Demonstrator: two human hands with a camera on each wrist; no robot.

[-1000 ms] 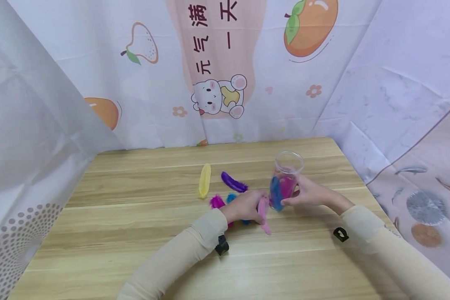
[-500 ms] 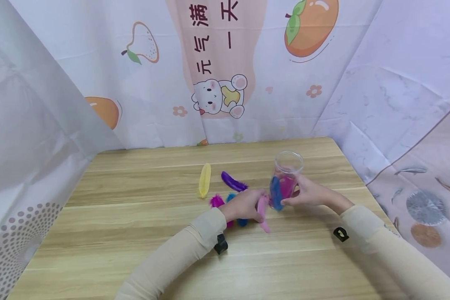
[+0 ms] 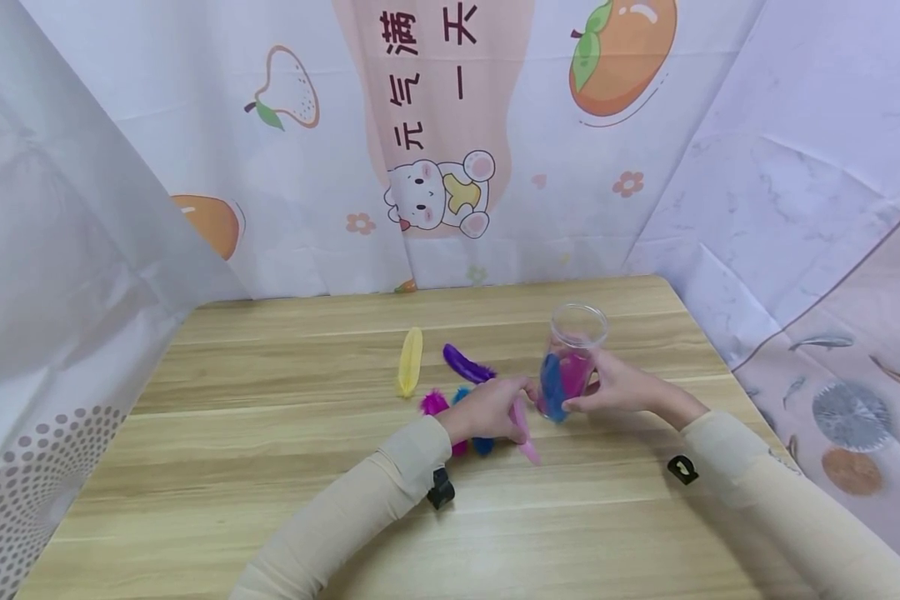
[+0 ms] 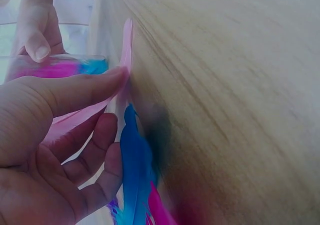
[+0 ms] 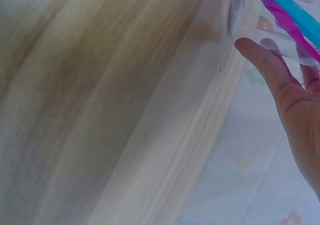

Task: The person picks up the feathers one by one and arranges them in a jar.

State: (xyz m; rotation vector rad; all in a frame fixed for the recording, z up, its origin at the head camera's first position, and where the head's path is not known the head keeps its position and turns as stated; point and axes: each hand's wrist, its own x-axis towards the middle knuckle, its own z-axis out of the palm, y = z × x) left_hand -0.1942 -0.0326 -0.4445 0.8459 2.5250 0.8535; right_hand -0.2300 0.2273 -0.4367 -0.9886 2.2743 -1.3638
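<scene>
In the head view my left hand (image 3: 487,410) pinches a pale pink feather (image 3: 527,451) by the table, just left of a clear plastic cup (image 3: 579,342). The left wrist view shows the feather (image 4: 128,42) between thumb and forefinger, the other fingers curled loosely below. My right hand (image 3: 621,385) grips the cup's right side, thumb in front. The cup stands upright, with a blue feather (image 3: 552,387) and a magenta feather (image 3: 574,372) inside. Beneath my left hand lie another blue feather (image 4: 136,170) and a magenta one (image 3: 434,404), both partly hidden.
Behind my left hand lie a purple feather (image 3: 466,364) and, farther left, a yellow feather (image 3: 410,362). Small black pieces show below the left wrist (image 3: 441,489) and near the right sleeve (image 3: 682,469). A printed curtain (image 3: 307,192) hangs along the wooden table's (image 3: 255,450) back edge.
The pink feather has turned a little in my left fingers and now shows as a narrower strip. My right hand and the cup stay in place.
</scene>
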